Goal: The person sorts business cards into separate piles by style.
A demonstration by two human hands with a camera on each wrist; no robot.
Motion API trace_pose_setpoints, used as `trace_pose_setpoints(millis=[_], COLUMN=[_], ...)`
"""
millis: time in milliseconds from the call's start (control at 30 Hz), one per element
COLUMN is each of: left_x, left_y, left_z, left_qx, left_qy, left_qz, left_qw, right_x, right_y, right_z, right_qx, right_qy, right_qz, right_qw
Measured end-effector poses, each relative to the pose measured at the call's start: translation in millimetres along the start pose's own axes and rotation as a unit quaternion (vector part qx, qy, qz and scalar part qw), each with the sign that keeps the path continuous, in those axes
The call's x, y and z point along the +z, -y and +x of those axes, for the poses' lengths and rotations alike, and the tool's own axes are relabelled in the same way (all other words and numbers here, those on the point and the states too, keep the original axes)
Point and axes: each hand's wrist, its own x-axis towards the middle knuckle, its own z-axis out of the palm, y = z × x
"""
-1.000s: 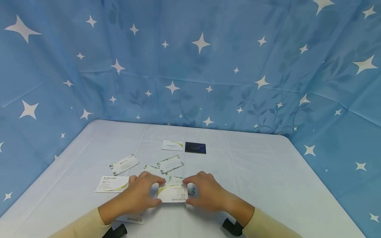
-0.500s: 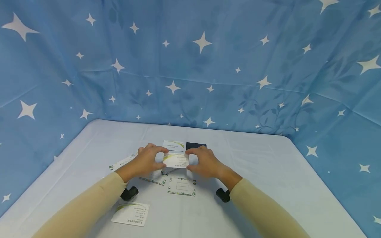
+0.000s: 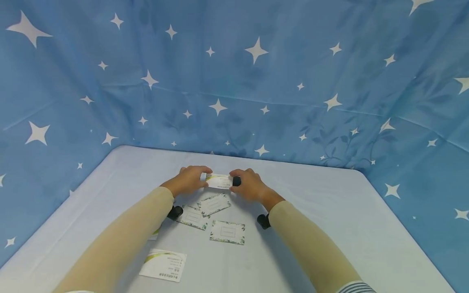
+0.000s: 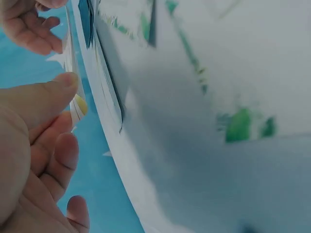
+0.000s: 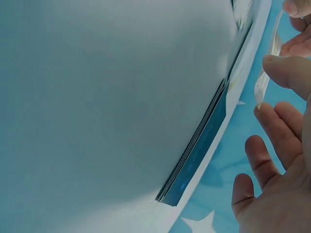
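Two hands pinch one white card (image 3: 218, 181) by its short ends at the far middle of the table (image 3: 329, 211): the left hand (image 3: 189, 180) takes the left end, the right hand (image 3: 247, 185) the right, thumbs and fingers curled onto it. The card looks thin, light and easily bent, so edge grips suit it. A dark card (image 3: 236, 181) behind is mostly covered by the right hand. Both wrist views are blurred, and print on the loose cards (image 3: 214, 204) is unreadable.

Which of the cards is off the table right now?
The white card with the green swoosh, pinched at its ends by the left hand and right hand at the far side. The leaf-bordered cards and the near-left card lie flat.
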Motion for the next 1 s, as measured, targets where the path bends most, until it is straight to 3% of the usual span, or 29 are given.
trace_pose_setpoints(millis=[367, 600, 1000], left_x=[-0.9, 10.3, 10.1], left_y=[6.0, 9.9, 12.1], left_z=[19.6, 21.2, 19.4], left_qx=[-0.031, -0.044, -0.068], left_qy=[0.021, 0.028, 0.042], left_qz=[0.001, 0.009, 0.013], left_qw=[0.9993, 0.9986, 0.9967], right_x=[1, 7, 12], right_y=[2, 2, 4], right_z=[22, 26, 30], right_qx=[0.019, 0.046, 0.057], right_qy=[0.001, 0.022, 0.034], right_qz=[-0.020, -0.044, -0.048], right_qw=[1.000, 0.998, 0.997])
